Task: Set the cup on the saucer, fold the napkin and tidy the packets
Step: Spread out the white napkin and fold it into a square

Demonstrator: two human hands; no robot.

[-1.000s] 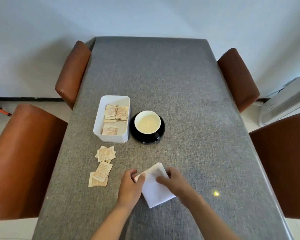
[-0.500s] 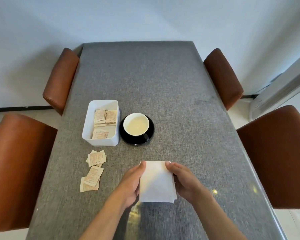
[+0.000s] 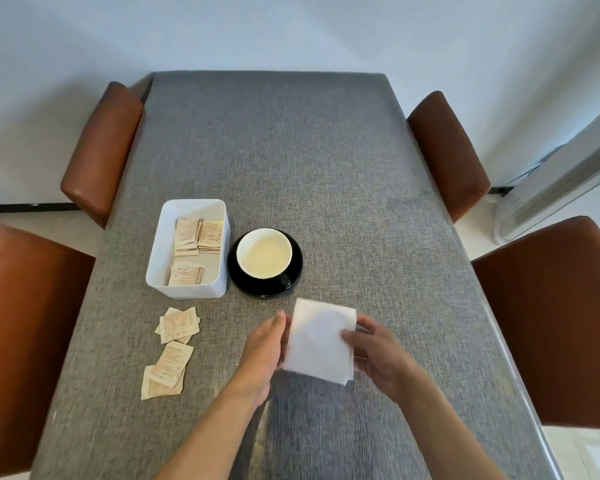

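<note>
Napkin (image 3: pixel 321 341), folded white rectangle, betw both hands over grey table (image 3: pixel 326 174).
R hand (image 3: pixel 378 358) pinches its R edge; L hand (image 3: pixel 262 351) flat vs L edge. Cup (image 3: pixel 264 252) on black saucer (image 3: pixel 293 273) just ahead; loose packets (image 3: pixel 174 344) left of L hand, white bin (image 3: pixel 191 291) beyond w/ more.

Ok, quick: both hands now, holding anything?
Left hand: open, flat against the folded napkin's left edge.
Right hand: closed on the napkin's right side.

1. Grey fabric-covered surface (image 3: pixel 291 161) ran lengthwise away from the camera.
2. Four brown leather chairs (image 3: pixel 101 147) flanked it, two per side.
3. Plain pale wall (image 3: pixel 291 29) stood behind.
4. White unit (image 3: pixel 551 188) stood at right.
</note>
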